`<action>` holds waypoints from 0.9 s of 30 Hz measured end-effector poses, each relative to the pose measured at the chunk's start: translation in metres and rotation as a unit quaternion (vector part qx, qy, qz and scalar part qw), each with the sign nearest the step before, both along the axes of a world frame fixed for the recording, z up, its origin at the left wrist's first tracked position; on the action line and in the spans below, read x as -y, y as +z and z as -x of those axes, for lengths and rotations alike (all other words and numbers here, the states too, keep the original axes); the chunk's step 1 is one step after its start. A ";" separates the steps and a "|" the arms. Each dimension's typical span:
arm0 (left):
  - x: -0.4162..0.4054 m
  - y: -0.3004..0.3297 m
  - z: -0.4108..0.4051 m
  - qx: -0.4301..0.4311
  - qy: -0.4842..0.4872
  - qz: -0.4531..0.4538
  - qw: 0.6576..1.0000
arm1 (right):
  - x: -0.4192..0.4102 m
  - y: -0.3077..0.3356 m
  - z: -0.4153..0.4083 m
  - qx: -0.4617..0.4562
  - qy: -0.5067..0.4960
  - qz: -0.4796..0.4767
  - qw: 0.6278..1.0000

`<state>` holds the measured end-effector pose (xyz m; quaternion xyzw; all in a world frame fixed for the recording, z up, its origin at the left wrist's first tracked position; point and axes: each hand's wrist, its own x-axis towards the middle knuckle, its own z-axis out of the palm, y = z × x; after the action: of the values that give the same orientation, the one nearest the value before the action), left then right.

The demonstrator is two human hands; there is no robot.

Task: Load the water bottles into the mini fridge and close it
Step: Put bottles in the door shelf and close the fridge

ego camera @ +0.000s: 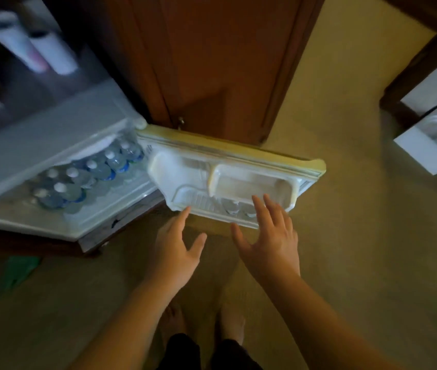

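At ten o'clock, water bottles [89,174] are packed upright in the mini fridge [51,145]; left hand [177,252] and right hand [270,236] are spread, fingers released, before the open door [238,161], apparently to swing it shut.

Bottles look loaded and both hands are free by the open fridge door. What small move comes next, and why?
Probably swing the fridge door shut. Water bottles already stand in rows inside the mini fridge, more sit in the lower door shelf, and both the left hand and right hand are open, empty and at the door's inner edge.
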<state>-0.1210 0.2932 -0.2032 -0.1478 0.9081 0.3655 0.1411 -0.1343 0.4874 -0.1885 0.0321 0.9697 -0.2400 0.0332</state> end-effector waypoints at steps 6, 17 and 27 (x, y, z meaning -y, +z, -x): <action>0.046 0.198 0.004 -0.169 -0.012 0.053 0.984 | 0.030 0.164 0.023 -0.148 0.055 0.069 0.985; 0.138 0.423 0.031 -0.360 0.129 0.098 0.919 | 0.136 0.398 0.109 -0.220 0.218 0.131 0.942; 0.231 0.448 0.151 -0.343 0.116 0.108 0.926 | 0.234 0.409 0.270 -0.065 0.167 0.043 0.983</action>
<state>-0.2719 0.0623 0.2443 -0.1320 0.9116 0.3070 -0.2395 -0.4039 0.2535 0.2206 -0.1470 0.9503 -0.2743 0.0113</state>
